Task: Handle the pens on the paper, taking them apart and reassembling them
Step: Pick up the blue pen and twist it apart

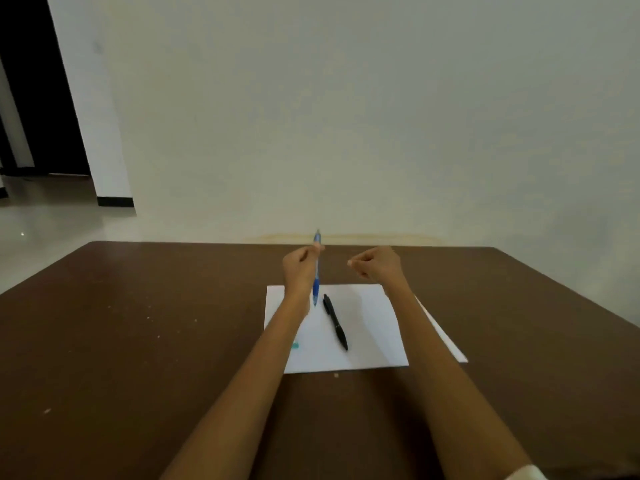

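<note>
**Blue pen held up, black pen on the paper**

The blue pen (316,268) stands nearly upright above the far edge of the paper (367,327), pinched near its upper end by the left hand (300,266). The black pen (335,322) lies flat on the paper, just beside the blue pen's lower tip, untouched. A small teal mark (295,345) sits by the left forearm; no writing can be read. The right hand (375,263) hovers apart, fingers curled in; whether it holds anything I cannot tell. The paper lies on a brown table (121,341).
</note>
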`<state>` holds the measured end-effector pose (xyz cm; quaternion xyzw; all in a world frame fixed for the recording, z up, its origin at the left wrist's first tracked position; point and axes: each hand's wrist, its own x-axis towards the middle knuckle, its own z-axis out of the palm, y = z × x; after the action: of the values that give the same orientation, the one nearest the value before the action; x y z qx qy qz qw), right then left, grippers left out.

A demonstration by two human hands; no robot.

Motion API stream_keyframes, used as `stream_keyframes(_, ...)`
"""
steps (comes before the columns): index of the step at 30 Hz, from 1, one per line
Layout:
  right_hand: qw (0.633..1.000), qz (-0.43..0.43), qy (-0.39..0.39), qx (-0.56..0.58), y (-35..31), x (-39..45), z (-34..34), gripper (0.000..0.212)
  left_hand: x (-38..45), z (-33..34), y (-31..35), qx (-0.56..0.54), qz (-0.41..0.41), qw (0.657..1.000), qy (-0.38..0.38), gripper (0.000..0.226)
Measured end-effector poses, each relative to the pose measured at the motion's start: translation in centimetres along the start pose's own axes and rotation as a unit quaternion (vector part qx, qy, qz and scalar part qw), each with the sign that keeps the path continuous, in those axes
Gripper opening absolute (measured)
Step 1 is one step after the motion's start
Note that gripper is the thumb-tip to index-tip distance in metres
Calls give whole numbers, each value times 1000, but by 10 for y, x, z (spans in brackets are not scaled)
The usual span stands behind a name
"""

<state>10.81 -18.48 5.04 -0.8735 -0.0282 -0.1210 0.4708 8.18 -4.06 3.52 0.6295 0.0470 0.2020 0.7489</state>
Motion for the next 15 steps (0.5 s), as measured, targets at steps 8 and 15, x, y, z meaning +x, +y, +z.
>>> stream_keyframes(8, 985, -14, -56, -160, 25, -1, 27, 18, 1, -5, -12, -8, -30, 1000, 1, 26)
stream_keyframes(15, 990, 31, -64, -118, 29, 6, 19, 22, -8, 0, -12, 1, -19, 999, -42, 23)
